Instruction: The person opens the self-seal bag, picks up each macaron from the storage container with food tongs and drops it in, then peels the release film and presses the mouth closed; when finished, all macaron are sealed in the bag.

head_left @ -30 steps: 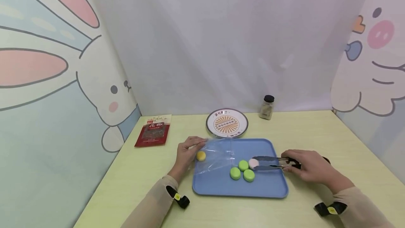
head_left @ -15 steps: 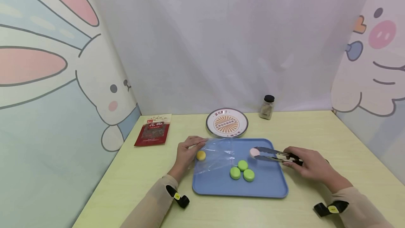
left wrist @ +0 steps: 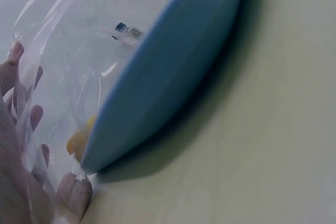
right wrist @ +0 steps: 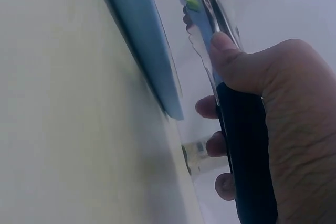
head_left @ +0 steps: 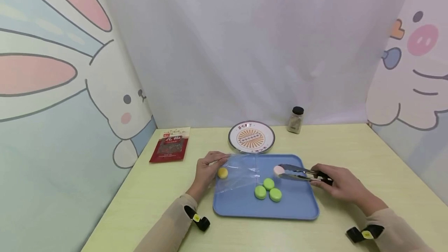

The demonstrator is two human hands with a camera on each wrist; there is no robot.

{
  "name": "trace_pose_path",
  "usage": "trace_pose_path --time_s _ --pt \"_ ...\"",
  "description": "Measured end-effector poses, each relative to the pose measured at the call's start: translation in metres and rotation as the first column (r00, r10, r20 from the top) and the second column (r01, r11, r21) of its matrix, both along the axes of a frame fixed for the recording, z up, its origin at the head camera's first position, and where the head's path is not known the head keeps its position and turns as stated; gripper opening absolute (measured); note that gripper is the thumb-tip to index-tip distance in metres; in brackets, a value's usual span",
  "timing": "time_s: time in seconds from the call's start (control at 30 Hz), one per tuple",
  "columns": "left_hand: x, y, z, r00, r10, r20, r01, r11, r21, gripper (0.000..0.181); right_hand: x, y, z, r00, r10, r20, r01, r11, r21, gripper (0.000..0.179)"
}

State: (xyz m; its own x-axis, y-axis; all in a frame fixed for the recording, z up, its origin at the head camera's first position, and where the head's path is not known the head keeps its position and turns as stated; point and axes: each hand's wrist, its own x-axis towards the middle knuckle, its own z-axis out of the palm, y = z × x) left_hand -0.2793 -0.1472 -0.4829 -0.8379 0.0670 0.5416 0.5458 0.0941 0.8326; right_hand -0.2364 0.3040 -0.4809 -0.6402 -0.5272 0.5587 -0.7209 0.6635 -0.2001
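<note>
1. Right of frame: right hand (head_left: 341,182) gripping tongs (head_left: 303,170), long axis running left.
2. Pale-pink disc (head_left: 278,171) at their tips, just lower right of centre, nearer this hand.
3. Clear bag (head_left: 241,174) further left, left hand (head_left: 208,171) pinching it.

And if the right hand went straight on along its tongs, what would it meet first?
Probably the clear bag held by the left hand, with the pink piece between the tongs leading; height is unclear, so they might pass above.
</note>
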Motion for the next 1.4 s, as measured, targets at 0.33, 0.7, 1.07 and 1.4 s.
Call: trace_pose_path --time_s 0.33,0.7,1.07,1.4 --pt "0.006 0.003 0.001 1.0 0.009 0.002 -0.009 1.0 -0.003 0.014 -0.007 -0.042 0.015 0.998 0.031 -0.063 -0.028 0.999 0.046 0.037" --pt "0.009 0.002 -0.009 0.998 -0.049 0.049 0.046 0.996 0.071 0.018 -0.035 -0.108 0.033 0.988 0.146 0.057 -0.154 0.971 0.184 0.024" --pt "0.001 -0.006 0.004 0.999 -0.052 0.013 0.051 0.996 0.075 0.018 -0.035 -0.126 0.081 0.994 0.084 0.074 -0.101 0.958 0.267 0.025" --pt "0.01 0.0 0.011 0.996 -0.073 -0.048 0.076 0.995 0.064 0.016 -0.036 -0.161 0.061 0.997 0.047 0.063 -0.066 0.936 0.346 0.03"
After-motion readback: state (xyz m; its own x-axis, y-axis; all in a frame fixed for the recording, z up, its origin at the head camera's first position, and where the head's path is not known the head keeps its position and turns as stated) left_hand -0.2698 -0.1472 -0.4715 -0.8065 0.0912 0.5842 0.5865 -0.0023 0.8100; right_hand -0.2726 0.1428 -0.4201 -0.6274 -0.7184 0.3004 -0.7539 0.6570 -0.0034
